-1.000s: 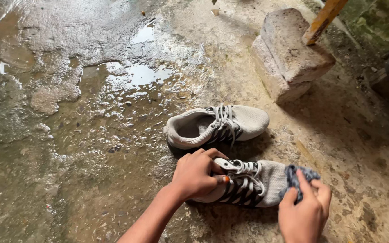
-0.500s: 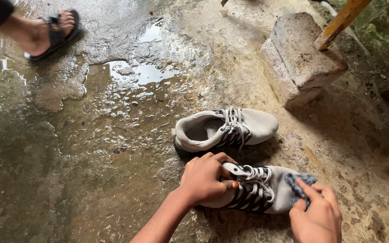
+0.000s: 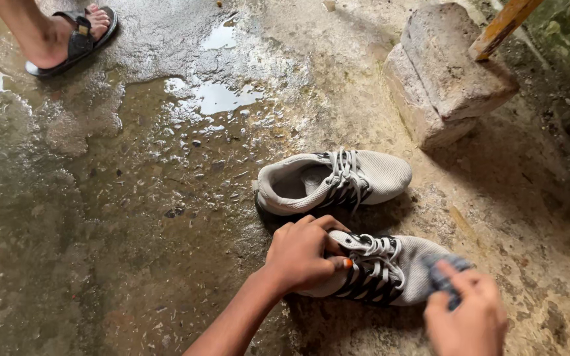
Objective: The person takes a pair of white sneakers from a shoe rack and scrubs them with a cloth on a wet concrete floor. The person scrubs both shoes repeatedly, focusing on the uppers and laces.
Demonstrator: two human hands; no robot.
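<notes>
From the head camera, the left hand (image 3: 305, 254) was clamped over the heel and collar of the near shoe (image 3: 390, 267), fingers curled around its opening and thumb pressed against the side by the laces. The right hand (image 3: 466, 320) was closed on a small blue-grey cloth (image 3: 444, 277), pressing it against the toe of that shoe; this hand looked blurred. The near shoe lay on the rough concrete floor (image 3: 133, 264), toe pointing right, laces tied, dark stripes on its side. Just behind it, close but apart, the far shoe (image 3: 334, 181) sat untouched, pointing the same way.

Farther back stood a stone block (image 3: 446, 72) with a yellow wooden stick (image 3: 503, 26) leaning on it. A puddle (image 3: 212, 99) lay to the left, and another person's foot in a black sandal (image 3: 67, 39) stood at the top left corner.

By my judgement the wiping was at an early stage: only the toe of the near shoe was under the cloth, its sides and heel remained, and the far shoe seemed not yet begun
</notes>
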